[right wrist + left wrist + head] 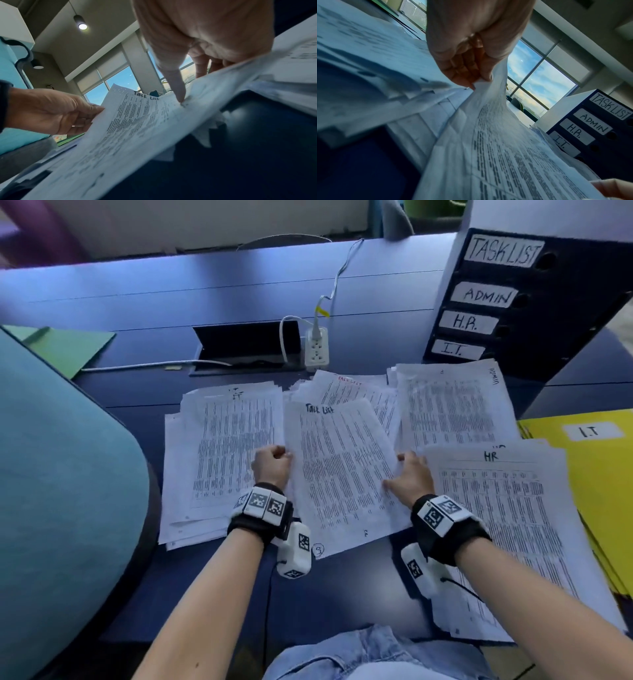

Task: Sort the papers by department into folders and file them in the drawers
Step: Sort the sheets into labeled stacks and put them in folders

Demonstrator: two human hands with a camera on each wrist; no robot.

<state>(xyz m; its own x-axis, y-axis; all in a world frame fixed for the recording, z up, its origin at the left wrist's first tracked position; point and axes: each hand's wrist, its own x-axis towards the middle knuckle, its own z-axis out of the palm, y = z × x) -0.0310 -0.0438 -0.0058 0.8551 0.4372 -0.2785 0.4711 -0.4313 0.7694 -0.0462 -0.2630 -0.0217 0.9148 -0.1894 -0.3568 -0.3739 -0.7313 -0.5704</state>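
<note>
Sorting largely done: four labelled stacks lie mid-frame on the worktop. Left hand and right hand pinch the Task List sheet; yellow I.T folder unfilled, drawers pending

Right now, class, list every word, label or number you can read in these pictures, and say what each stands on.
"TASK LIST": top label on the dark blue drawer unit.
"ADMIN": second drawer label.
"H.R.": third drawer label.
"I.T.": bottom drawer label.
"Task List": white printed sheet gripped by both hands.
"IT": left paper stack.
"HR": right paper stack.
"I.T": yellow card folder.
"9", circled: held sheet's lower corner.
Printed columns and far stacks' headings: too blurred.
</note>
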